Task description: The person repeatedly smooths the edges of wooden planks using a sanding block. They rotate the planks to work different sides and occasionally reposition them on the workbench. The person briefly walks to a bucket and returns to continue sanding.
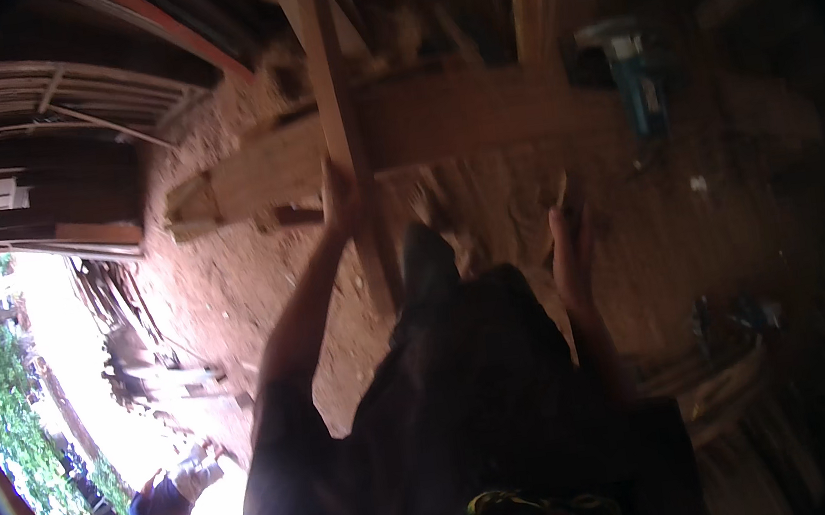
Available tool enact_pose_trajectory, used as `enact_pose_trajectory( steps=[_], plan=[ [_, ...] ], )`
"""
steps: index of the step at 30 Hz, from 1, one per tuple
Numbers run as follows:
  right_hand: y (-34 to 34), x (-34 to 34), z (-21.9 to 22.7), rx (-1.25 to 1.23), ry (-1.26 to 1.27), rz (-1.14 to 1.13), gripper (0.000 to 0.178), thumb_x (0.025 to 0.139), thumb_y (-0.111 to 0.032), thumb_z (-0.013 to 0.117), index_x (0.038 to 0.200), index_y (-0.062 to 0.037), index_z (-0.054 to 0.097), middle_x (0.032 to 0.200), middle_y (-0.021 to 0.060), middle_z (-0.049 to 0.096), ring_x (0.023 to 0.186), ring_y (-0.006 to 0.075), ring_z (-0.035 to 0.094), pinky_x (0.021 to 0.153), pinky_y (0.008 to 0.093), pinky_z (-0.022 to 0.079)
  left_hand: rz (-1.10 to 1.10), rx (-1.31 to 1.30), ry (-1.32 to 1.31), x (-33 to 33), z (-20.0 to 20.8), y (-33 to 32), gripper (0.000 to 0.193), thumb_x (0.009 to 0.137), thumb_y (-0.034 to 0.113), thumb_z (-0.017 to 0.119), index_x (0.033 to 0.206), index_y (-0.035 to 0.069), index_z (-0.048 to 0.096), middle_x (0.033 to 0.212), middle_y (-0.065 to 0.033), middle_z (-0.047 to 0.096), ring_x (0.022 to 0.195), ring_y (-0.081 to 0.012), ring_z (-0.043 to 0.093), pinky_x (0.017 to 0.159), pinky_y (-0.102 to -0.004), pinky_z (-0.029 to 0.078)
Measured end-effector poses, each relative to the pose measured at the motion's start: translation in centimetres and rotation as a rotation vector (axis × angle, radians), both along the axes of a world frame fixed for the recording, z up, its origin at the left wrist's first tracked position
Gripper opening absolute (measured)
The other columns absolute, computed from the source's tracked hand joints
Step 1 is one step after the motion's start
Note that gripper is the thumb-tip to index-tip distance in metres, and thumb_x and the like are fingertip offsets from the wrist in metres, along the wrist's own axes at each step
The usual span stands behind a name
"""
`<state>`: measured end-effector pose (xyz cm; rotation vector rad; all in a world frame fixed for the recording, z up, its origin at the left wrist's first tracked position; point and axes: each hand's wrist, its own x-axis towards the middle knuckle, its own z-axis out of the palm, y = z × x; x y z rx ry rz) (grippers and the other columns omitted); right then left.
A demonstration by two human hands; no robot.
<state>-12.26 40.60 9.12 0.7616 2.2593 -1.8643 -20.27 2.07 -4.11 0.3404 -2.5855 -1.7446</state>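
Left of the left hand, the plank ends amid open dirt. That hand grips the beam across the plank: positioning seems under way, any cut too dim to tell. The right hand, blurred, seems to pinch a stick; ahead, the tool sits untouched

Wide plank, one, set crosswise above the ground. Narrow timber, one, across the plank left of its middle, overhanging far and near edges. Left hand, on the timber at the plank's near edge. Power tool, toward the plank's right end. Right hand, before the near edge. Stacked boards, beyond the left end.
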Motion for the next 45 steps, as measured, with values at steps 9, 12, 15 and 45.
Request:
enact_pose_trajectory(
  steps=[9,12,15,45],
  plan=[
    [-4.6,1.3,2.3,-0.098,-0.128,0.349,0.086,0.099,-0.045,0.067,0.156,0.0058,0.029,0.148,0.0279,0.050,0.132,0.0366,0.056,0.107,0.0453,0.047,0.278,-0.107,-0.027,-8.2,5.6,7.0,0.078,0.078,0.026,0.069,0.145,0.000,0.038,0.131,-0.0254,0.059,0.126,-0.0435,0.057,0.106,-0.0488,0.048],
    [-8.3,0.0,1.8,-0.031,-0.069,0.623,0.079,0.099,-0.037,0.069,0.155,0.0043,0.031,0.133,0.0262,0.062,0.117,0.0347,0.067,0.097,0.0447,0.055,0.269,-0.069,-0.092,-8.3,5.8,7.3,0.067,0.080,0.025,0.072,0.137,0.005,0.043,0.129,-0.0230,0.061,0.119,-0.0374,0.063,0.097,-0.0468,0.055],
    [-11.6,-1.0,0.7,0.227,0.236,0.697,0.078,0.100,-0.032,0.069,0.157,0.0019,0.028,0.131,0.0262,0.061,0.119,0.0364,0.066,0.097,0.0437,0.055,0.273,-0.056,-0.043,-7.9,5.4,7.2,0.071,0.079,0.026,0.073,0.140,0.005,0.044,0.130,-0.0224,0.062,0.120,-0.0374,0.063,0.098,-0.0471,0.054],
    [-5.3,8.6,-2.6,0.320,0.252,0.687,0.067,0.095,-0.032,0.075,0.151,-0.0088,0.045,0.126,0.0257,0.065,0.116,0.0424,0.066,0.091,0.0449,0.057,0.272,-0.026,-0.093,-8.1,7.5,7.9,0.068,0.084,0.030,0.069,0.141,0.005,0.042,0.128,-0.0273,0.061,0.120,-0.0427,0.063,0.098,-0.0507,0.053]
  ],
)
